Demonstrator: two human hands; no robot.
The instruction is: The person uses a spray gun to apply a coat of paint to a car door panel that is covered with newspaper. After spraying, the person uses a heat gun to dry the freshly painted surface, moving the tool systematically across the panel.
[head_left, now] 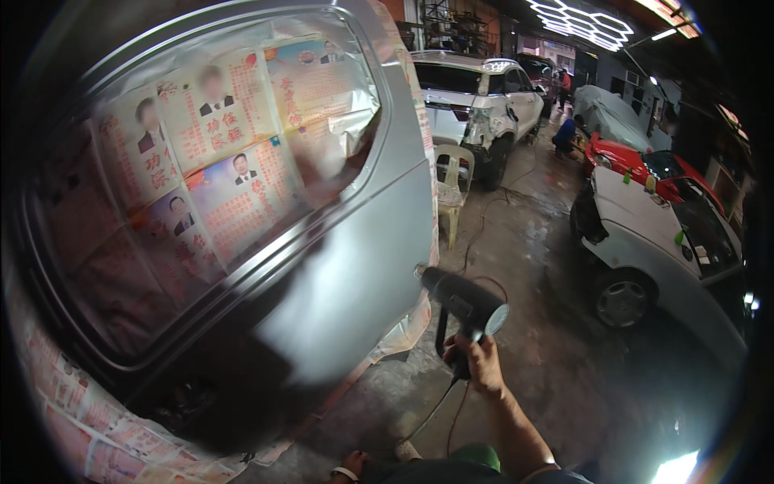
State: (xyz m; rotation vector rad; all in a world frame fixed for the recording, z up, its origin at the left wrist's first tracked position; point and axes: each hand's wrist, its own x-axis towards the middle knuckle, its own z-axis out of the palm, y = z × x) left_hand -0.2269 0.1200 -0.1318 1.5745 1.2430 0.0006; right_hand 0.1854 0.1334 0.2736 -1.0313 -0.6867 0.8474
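Note:
My right hand (482,363) is closed round the handle of a black heat gun (466,298). The gun's nozzle points left at the grey panel (355,266) of a vehicle body, a short distance from its edge. A cord hangs from the bottom of the handle. At the lower edge, my left hand (355,461) is only partly in view, with a pale band at the wrist; its fingers are too small and dark to make out. Printed paper sheets (234,173) under clear film cover the vehicle's window opening.
Papered masking (89,436) lines the vehicle's lower side. A plastic chair (454,189) stands beyond the panel, near a white car (484,89) with a damaged rear corner. Cords run over the wet-looking floor. On the right are a light-coloured car (637,214), a red car (621,153) and a crouching person (567,135).

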